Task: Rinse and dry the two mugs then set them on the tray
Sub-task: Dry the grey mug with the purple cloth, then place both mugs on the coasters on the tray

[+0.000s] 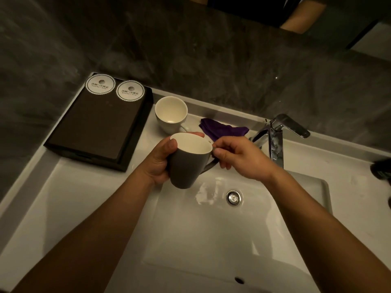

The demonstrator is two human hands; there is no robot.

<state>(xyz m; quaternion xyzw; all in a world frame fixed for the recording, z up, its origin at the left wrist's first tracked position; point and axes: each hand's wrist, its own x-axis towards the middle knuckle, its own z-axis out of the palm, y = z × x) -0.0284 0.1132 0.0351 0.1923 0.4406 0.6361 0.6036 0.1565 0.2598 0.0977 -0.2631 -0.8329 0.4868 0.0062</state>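
I hold a grey mug with a white inside upright over the left part of the sink basin. My left hand wraps its body, thumb near the rim. My right hand pinches the handle on the mug's right side. A white mug stands upright on the counter behind, between the black tray and a purple cloth. The tray sits at the back left with two round paper coasters at its far end.
A chrome faucet stands at the right of the basin, no water running. The drain is in the basin's middle. A dark object lies at the right edge. A dark stone wall backs the counter.
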